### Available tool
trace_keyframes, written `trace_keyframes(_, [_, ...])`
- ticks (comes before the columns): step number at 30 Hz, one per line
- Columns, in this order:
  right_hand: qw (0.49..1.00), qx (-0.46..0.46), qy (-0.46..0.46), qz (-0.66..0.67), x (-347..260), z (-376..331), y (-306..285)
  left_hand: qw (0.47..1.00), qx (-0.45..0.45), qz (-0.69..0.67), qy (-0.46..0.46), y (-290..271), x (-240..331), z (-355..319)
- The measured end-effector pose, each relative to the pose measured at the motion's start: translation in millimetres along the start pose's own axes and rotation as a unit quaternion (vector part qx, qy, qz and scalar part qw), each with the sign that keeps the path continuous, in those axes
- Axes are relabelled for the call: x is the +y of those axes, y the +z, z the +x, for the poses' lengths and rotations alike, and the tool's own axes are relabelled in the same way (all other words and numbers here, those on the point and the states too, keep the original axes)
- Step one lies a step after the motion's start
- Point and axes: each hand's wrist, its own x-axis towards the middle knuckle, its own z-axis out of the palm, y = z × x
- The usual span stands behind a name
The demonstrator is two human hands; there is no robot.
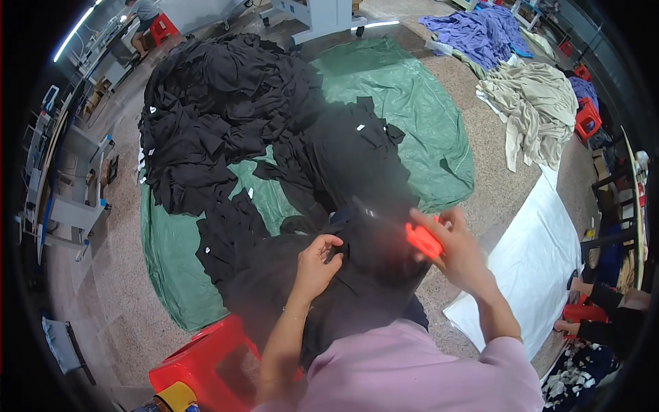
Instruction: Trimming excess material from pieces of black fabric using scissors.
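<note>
2 hands [318,268], right [458,248] gripping 1 orange-handled tool [423,237].

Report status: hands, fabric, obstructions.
Right hand grips orange-red-handled tool. Left hand, fingers curled, at loose black fabric; hold unclear. Fabric lies loosely bunched. Rumpled black garment pile ahead on green plastic sheet; nothing seen blocking hands.

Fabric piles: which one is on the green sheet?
The black pile, upper left, heaped on the green sheet; the violet pile and beige pile, upper right, lie off it.

Black garments [226,89] matt cloth; orange handles [424,241] plastic.
</note>
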Motion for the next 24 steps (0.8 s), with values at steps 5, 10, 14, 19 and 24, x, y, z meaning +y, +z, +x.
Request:
trace_keyframes(5, [0.995,-0.095,-0.007,0.027,-2,-40,16,0.996,0.053,0.052,0.049,14,8,-1])
trace_keyframes(10, [0.99,-0.135,0.026,0.037,-9,-53,37,0.988,0.096,0.113,0.048,16,6,-6])
trace_keyframes(14, [0.991,-0.131,0.025,0.015,-19,-53,38,0.983,0.111,0.127,0.077,19,3,-8])
trace_keyframes(19, [0.992,-0.125,0.012,-0.007,-21,-48,39,0.978,0.118,0.152,0.086,20,4,-6])
trace_keyframes(24, [0.99,-0.141,0.016,-0.015,-23,-45,37,0.976,0.109,0.157,0.107,18,1,-6])
